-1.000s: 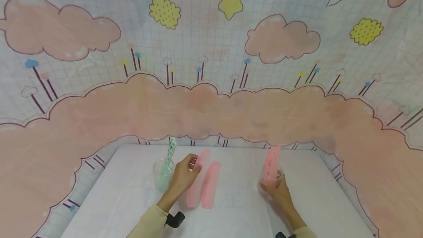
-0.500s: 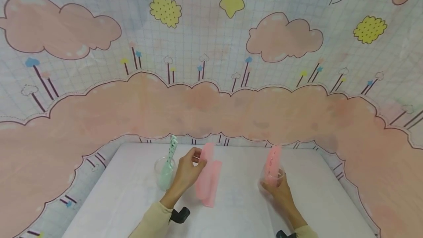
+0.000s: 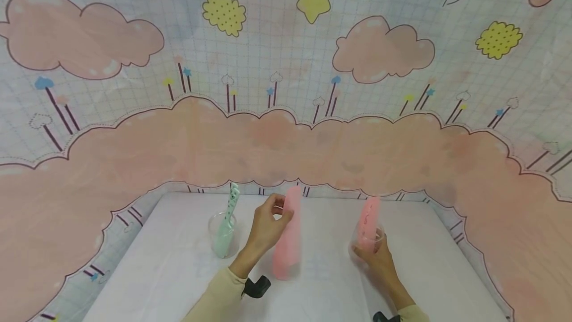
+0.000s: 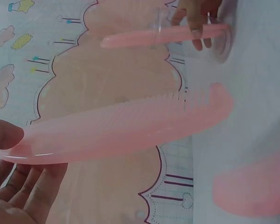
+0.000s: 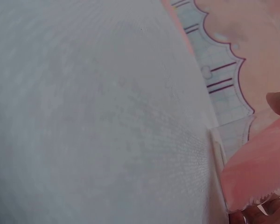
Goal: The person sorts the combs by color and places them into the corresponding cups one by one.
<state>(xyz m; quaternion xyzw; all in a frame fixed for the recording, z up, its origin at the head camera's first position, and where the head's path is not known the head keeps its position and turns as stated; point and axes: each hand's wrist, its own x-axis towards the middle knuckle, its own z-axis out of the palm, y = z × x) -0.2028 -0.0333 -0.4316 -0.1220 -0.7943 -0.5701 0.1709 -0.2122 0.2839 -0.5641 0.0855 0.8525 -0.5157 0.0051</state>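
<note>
My left hand (image 3: 268, 222) pinches one end of a translucent pink comb (image 4: 130, 130) between thumb and fingers, holding it up off the table, its teeth showing in the left wrist view. Below it on the table lies a second pink comb (image 4: 252, 186), largely covered by the first in the head view. On the right, my right hand (image 3: 381, 258) grips a clear plastic cup (image 3: 379, 234) around its side. Another pink comb (image 3: 368, 217) stands tilted inside that cup; the right wrist view catches only part of it.
Left of my left hand stands another clear cup (image 3: 212, 223). It contains a mint-green long-handled thing (image 3: 224, 238) with a dark-spotted handle. A white-covered table (image 3: 330, 262) meets a cloud-patterned cloth backdrop (image 3: 286, 153) at its far edge.
My left hand has lifted one pink comb and carried it right, over the comb lying beside it. The right hand and its cup have stayed in place.
</note>
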